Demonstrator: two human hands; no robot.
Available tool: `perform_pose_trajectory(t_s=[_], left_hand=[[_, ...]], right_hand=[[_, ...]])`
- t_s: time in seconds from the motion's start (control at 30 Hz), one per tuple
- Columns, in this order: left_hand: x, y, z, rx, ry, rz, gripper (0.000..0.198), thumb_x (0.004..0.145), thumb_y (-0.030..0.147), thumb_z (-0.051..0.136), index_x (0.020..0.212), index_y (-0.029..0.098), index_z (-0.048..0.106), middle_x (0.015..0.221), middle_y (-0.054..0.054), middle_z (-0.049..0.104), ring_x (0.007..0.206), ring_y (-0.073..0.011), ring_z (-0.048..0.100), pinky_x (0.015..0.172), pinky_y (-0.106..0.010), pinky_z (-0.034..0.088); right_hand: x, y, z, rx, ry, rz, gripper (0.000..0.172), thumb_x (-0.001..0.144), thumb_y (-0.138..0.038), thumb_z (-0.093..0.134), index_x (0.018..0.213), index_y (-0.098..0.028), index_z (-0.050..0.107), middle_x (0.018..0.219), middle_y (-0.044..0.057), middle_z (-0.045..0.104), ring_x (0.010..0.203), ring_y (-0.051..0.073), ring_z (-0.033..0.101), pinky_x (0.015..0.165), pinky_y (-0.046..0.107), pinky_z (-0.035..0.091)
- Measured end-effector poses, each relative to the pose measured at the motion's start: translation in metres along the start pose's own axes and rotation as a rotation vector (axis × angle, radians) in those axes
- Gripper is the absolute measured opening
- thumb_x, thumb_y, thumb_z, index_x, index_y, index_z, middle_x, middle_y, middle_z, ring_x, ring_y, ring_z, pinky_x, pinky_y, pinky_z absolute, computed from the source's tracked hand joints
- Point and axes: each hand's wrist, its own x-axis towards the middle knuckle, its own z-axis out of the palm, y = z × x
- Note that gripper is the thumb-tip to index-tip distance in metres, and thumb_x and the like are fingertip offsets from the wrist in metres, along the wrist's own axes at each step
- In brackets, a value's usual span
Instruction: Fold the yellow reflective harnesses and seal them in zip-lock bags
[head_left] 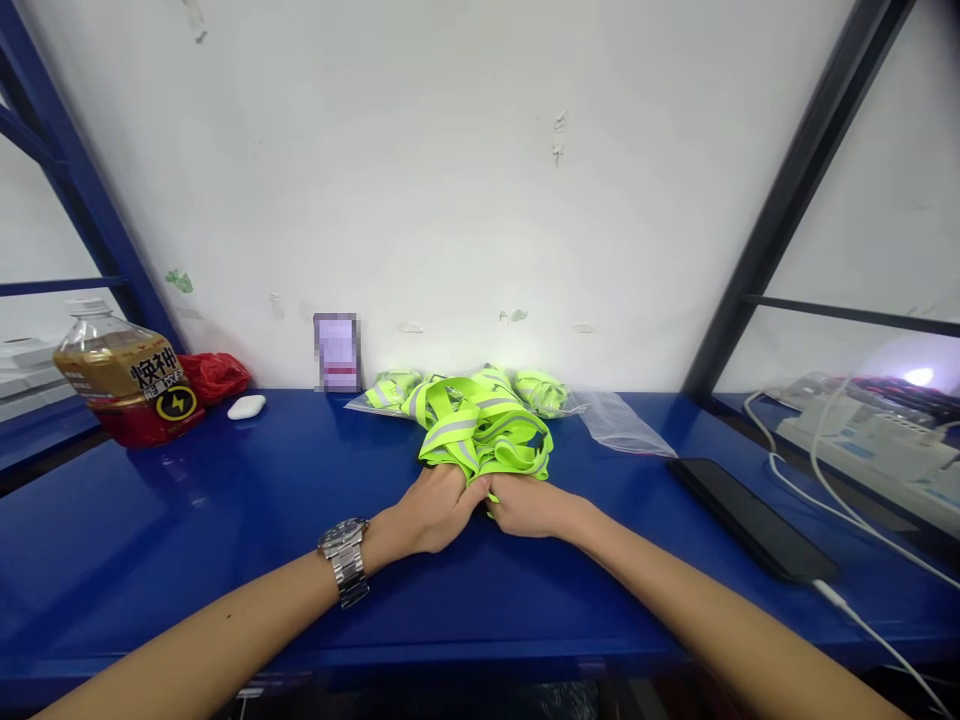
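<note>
- My left hand (439,510) and right hand (525,505) meet at the middle of the table, both closed and gripping the near edge of a neon-yellow reflective vest (480,432).
- The vest lies bunched in a loose heap just beyond my hands, its silver reflective strips crossing in folds.
- A steel wristwatch (343,560) sits on my left wrist.
- Right behind the vest, more neon-yellow reflective material (541,393) lies on a flattened clear plastic bag (379,405).
- Another clear plastic bag (622,425) lies flat to the right of the heap.
- Far left stands a large plastic drink bottle (127,380), tilted in the view, with a red plastic bag (217,376) just beside it.
- A small white oval object (246,407) lies near the red bag; I can't tell what it is.
- A blurred upright card (337,352) leans against the wall, left of the vest.
- On my right, a black smartphone (750,518) lies face down or dark, with a white cable (847,600) running from its near end.
- Further right, beyond the table, sits a white power strip (862,445) with more cables.
- Everything rests on a glossy blue metal table (187,560), set against a scuffed white wall (450,180) between a blue post (82,190) and a dark post (795,190).
</note>
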Motion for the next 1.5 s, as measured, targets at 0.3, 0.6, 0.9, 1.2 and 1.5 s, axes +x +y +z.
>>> perform_pose_trajectory(t_s=[0.3,0.6,0.9,1.2,1.5], left_hand=[[0.011,0.002,-0.005,-0.231,0.086,0.026,0.033,0.093,0.035,0.034,0.098,0.019,0.062,0.098,-0.005,0.068,0.092,-0.0220,0.061,0.086,-0.032,0.045],[0.014,-0.001,-0.002,-0.238,0.171,-0.013,0.024,0.085,0.030,0.046,0.098,0.018,0.062,0.099,-0.007,0.068,0.093,-0.0228,0.062,0.085,-0.032,0.046],[0.015,-0.009,0.004,-0.125,0.141,-0.080,0.021,0.081,0.028,0.051,0.096,0.017,0.059,0.102,-0.012,0.066,0.098,-0.0270,0.061,0.086,-0.036,0.047],[0.011,-0.012,0.007,-0.096,0.096,0.137,0.042,0.087,0.028,0.039,0.127,0.019,0.051,0.120,-0.010,0.062,0.115,-0.0256,0.053,0.103,-0.040,0.040],[0.010,-0.004,0.004,0.038,0.018,0.038,0.035,0.089,0.028,0.034,0.114,0.019,0.057,0.114,-0.012,0.063,0.107,-0.0309,0.055,0.099,-0.053,0.033]], right_hand=[[-0.009,-0.010,-0.001,0.203,0.033,-0.066,0.054,0.077,-0.057,0.059,0.117,-0.021,0.059,0.107,0.007,0.066,0.091,0.025,0.062,0.077,0.033,0.047],[-0.009,-0.004,-0.014,0.174,-0.073,-0.043,0.059,0.080,-0.068,0.051,0.117,-0.022,0.060,0.112,0.008,0.066,0.100,0.029,0.061,0.087,0.038,0.046],[-0.015,0.008,-0.028,0.427,0.128,-0.125,0.051,0.083,-0.055,0.057,0.120,-0.020,0.058,0.122,0.008,0.061,0.112,0.027,0.056,0.097,0.039,0.043],[0.015,-0.024,-0.002,0.487,0.508,0.017,0.078,0.065,-0.050,0.077,0.130,-0.021,0.047,0.111,0.008,0.066,0.099,0.026,0.063,0.083,0.037,0.049],[0.020,-0.012,0.004,0.410,0.601,-0.045,0.073,0.085,-0.034,0.058,0.146,-0.014,0.022,0.108,0.013,0.067,0.099,0.026,0.063,0.083,0.036,0.047]])
